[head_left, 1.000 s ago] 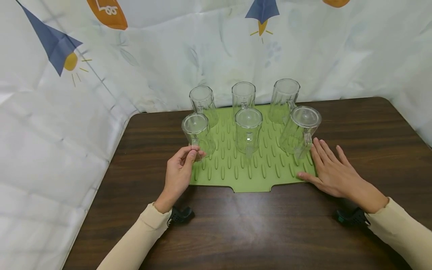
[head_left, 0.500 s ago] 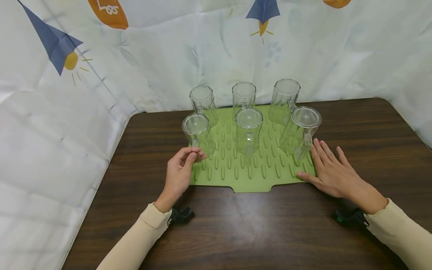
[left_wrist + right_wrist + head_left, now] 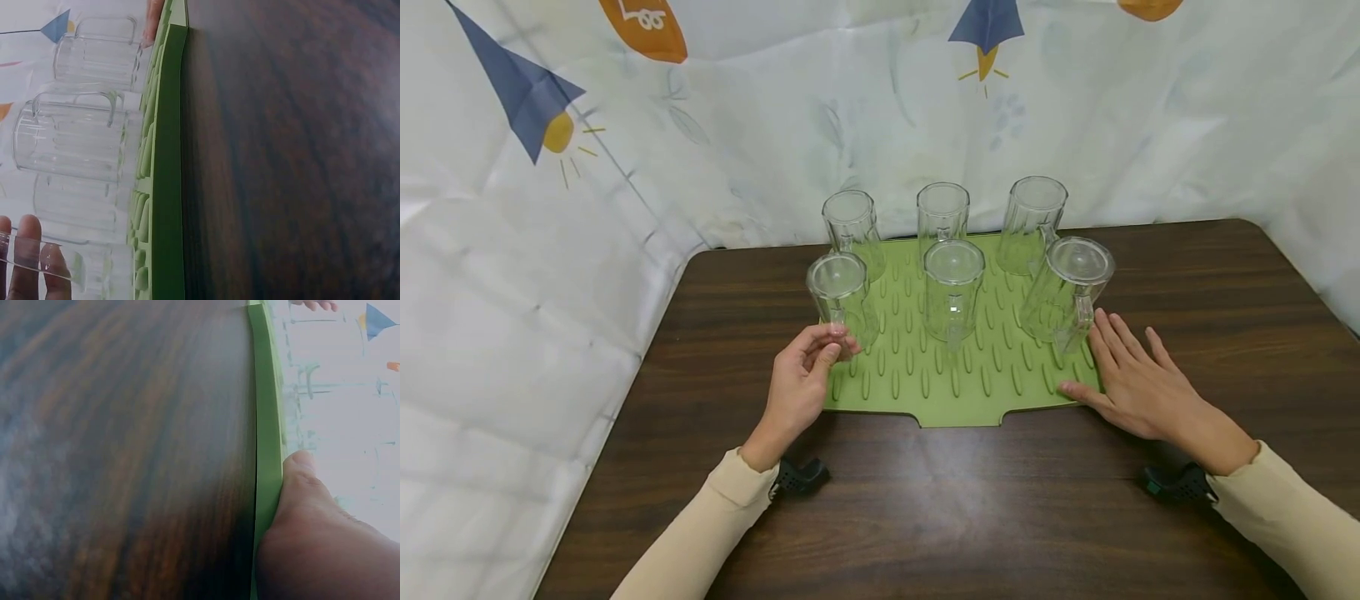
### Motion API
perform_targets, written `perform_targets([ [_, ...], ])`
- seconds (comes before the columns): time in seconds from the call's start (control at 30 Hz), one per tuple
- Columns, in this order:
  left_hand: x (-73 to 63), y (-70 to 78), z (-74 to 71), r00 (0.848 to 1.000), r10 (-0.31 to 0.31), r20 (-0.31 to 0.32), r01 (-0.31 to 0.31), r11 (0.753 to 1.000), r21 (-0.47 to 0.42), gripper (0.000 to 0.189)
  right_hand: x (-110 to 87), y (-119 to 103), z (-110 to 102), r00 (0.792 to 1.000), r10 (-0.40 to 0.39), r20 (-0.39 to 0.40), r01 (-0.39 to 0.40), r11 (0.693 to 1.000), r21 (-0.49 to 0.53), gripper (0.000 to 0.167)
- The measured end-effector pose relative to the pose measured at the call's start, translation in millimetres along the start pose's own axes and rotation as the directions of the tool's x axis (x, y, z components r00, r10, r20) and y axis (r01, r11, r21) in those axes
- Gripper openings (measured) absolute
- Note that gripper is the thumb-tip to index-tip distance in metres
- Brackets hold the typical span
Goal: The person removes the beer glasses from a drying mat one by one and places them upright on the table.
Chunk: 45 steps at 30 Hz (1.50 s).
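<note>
Standing base-up just beyond the left hand [image 3: 800, 379], the clear, faceted glass mug [image 3: 838, 282] is looking stiff, moderately heavy, slick and breakable; its glass handle [image 3: 837, 313], facing the grip, is seeming the best hold. Left thumb and fingers are pinching that handle, nearly closed. Green, ridged, rectangular mat [image 3: 958, 415] is lying under the grip; right hand [image 3: 1138, 387], well across from it, is resting spread flat at the mat's edge, gripping nothing.

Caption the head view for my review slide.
Six clear glass mugs on a green mat, left hand holding the front-left mug, right hand spread at the mat's edge.
</note>
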State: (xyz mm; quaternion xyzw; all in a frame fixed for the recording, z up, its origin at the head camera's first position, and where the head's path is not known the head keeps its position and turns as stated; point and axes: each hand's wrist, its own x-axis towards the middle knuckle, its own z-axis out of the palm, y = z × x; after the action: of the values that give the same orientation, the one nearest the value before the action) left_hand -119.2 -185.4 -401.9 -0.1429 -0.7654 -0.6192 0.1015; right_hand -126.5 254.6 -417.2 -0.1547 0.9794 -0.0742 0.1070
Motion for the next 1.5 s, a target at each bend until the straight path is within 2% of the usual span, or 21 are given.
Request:
perform_targets([
  [0.27,-0.9,1.8,2.1,0.998,0.050,-0.023,-0.050,0.998,0.030,0.018,-2.8,0.6,-0.1,1.000,0.001,0.000,-0.001,1.000,0.014,0.104],
  [0.53,-1.7,4.3,1.1,0.997,0.023,-0.069,-0.021,0.999,0.029,0.014,-1.7,0.2,-0.5,1.000,0.002,0.002,-0.002,1.000,0.007,0.104],
  [0.87,-4.8,12.7,-1.6,0.999,0.009,-0.051,-0.009,1.000,0.011,0.015,-1.8,-0.9,-0.8,1.000,0.000,-0.004,0.001,1.000,0.015,0.105],
  [1.03,-5.2,17.6,-1.9,0.999,0.026,-0.046,-0.025,0.999,0.023,0.016,-3.1,-0.8,-1.3,1.000,-0.001,-0.008,0.001,1.000,0.016,0.105],
  [1.13,-3.9,19.4,-2.6,0.997,0.040,-0.072,-0.038,0.999,0.031,0.014,-3.2,-0.6,-0.9,1.000,-0.001,-0.013,0.001,1.000,0.017,0.105],
  [1.33,-1.7,24.4,-4.8,0.990,0.071,-0.123,-0.056,0.991,0.119,0.010,-2.6,0.0,0.0,1.000,-0.003,-0.028,0.003,1.000,0.008,0.105],
  [1.5,-0.3,28.3,-6.6,0.983,0.124,-0.134,-0.090,0.967,0.238,0.007,-2.7,0.5,0.3,0.999,-0.005,-0.033,0.005,1.000,0.009,0.104],
])
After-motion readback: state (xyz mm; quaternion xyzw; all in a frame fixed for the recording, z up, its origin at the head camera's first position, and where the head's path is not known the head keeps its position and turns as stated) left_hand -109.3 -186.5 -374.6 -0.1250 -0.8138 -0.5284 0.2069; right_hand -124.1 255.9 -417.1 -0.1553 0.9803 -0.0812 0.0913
